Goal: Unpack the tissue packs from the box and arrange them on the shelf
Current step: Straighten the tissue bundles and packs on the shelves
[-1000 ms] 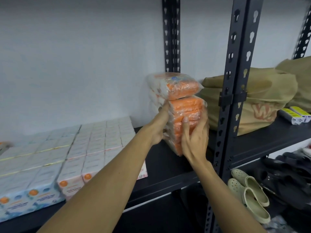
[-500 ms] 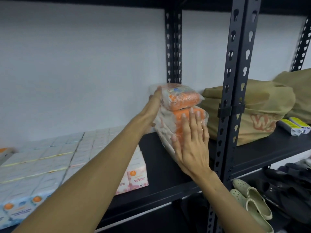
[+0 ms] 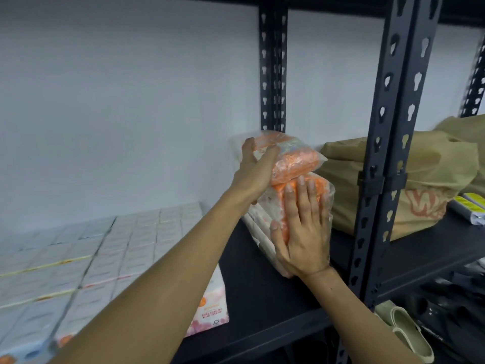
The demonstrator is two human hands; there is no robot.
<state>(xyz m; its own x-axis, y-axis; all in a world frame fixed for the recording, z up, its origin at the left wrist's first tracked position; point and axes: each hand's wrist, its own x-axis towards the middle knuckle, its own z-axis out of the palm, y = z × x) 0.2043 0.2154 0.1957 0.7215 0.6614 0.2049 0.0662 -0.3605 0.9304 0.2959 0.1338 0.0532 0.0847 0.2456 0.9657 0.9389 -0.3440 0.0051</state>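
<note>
A stack of orange tissue packs (image 3: 294,164) stands on the dark shelf (image 3: 252,285) beside its upright post, the left hand (image 3: 256,170) grasping the top pack, the right hand (image 3: 304,229) pressed flat against the stack's front.

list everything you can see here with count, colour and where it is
tissue packs: stack, exact count unclear, orange and white in clear wrap, on the shelf by the rear post
tissue boxes: many, pale blue and pink, packed flat on the shelf at left
shelf: one, black, across the middle
posts: several, black, perforated, upright at centre and right
bags: two, tan, on the shelf at right
tubes: two, yellow and white, right edge, beside the bags
shoes: one pale green pair, dark ones beside, below the shelf at right
left hand: grips the top pack
right hand: flat against the stack's front
</note>
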